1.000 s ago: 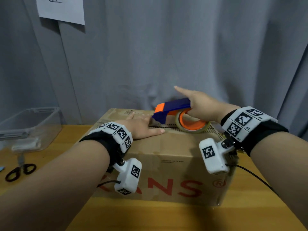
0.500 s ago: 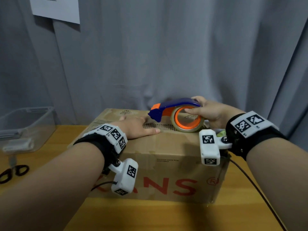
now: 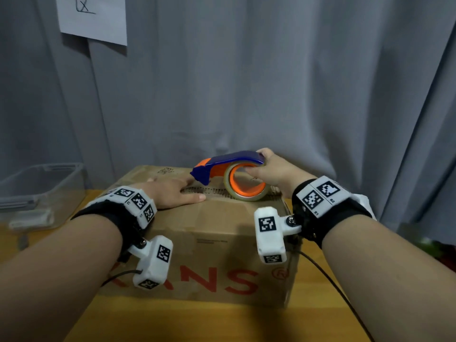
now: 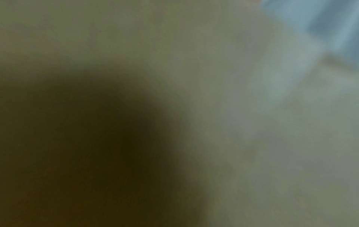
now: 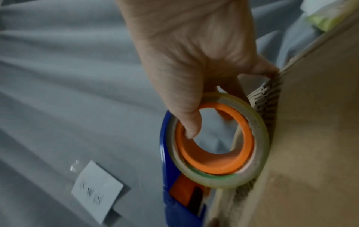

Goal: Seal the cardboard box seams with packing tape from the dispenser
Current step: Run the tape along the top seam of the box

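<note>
A brown cardboard box [image 3: 217,233] with red lettering stands on the wooden table. On its top, by the centre seam, sits a blue and orange tape dispenser [image 3: 232,174] with a clear tape roll [image 5: 223,138]. My right hand [image 3: 269,169] grips the dispenser, thumb hooked inside the orange core [image 5: 217,159], fingers over the blue handle. My left hand [image 3: 172,193] lies flat on the box top left of the dispenser, fingers straight. The left wrist view is a dark blur. The box edge [image 5: 310,138] fills the right of the right wrist view.
A clear plastic bin [image 3: 37,193] stands on the table at the left. Grey curtain [image 3: 271,82] hangs close behind the box, with a white paper sheet [image 3: 92,18] pinned to it. Bare wooden table [image 3: 197,322] lies in front of the box.
My right hand went from resting open on the dispenser to gripping it, and stood the tape roll upright on the box top. The left hand stayed flat in place.
</note>
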`<state>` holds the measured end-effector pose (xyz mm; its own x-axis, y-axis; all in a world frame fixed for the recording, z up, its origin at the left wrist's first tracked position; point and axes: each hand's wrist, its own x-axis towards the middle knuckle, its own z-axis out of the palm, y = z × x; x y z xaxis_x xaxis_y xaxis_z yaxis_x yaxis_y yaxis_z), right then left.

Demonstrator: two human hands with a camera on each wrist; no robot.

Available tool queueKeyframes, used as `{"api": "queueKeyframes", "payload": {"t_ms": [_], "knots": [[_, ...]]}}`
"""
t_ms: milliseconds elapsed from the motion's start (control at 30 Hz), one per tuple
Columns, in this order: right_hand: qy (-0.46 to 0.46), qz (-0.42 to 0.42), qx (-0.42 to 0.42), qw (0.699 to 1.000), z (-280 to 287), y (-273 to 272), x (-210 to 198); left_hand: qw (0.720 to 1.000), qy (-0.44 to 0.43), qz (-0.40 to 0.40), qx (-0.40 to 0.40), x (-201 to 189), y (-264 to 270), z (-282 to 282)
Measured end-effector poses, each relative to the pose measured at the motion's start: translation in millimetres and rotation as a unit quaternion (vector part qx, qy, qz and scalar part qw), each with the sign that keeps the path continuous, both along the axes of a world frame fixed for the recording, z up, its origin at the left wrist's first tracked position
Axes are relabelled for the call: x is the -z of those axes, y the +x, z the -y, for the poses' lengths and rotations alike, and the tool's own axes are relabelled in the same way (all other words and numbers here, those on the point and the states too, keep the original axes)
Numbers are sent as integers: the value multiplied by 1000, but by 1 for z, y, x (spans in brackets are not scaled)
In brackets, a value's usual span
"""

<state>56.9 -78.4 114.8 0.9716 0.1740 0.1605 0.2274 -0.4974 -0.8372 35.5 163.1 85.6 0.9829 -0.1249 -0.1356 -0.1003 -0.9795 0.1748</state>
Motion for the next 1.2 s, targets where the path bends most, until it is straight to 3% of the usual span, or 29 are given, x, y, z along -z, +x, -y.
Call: {"api": "queueKeyframes", "payload": {"t_ms": [67,133,333,567,700,800,900,1067,1200], "knots": [[-171,59,56,982,1,-1,-3,1000,10,6,-13,1,0,0],[-300,111,81,944,5,-3,-4,1000,14,7,-16,2,0,1],[-414,282,-38,864,7,-12,-10,1000,-10,18,-5,1,-6,3],[-484,290,-48,824,-12,-15,-35,999,0,32,1,4,-4,0],[-525,230,-57,817,-43,-13,-39,1000,9,29,-8,6,-2,1],[-578,187,-65,791,-55,-6,-38,999,13,29,-13,7,-1,1],[-568,144,-115,802,-52,0,-44,999,-2,33,-14,9,1,-1],[-472,186,-153,848,-32,3,-42,998,-23,55,-20,11,2,-2],[-477,244,-125,835,-29,2,-44,998,-30,56,-24,14,5,-5]]}}
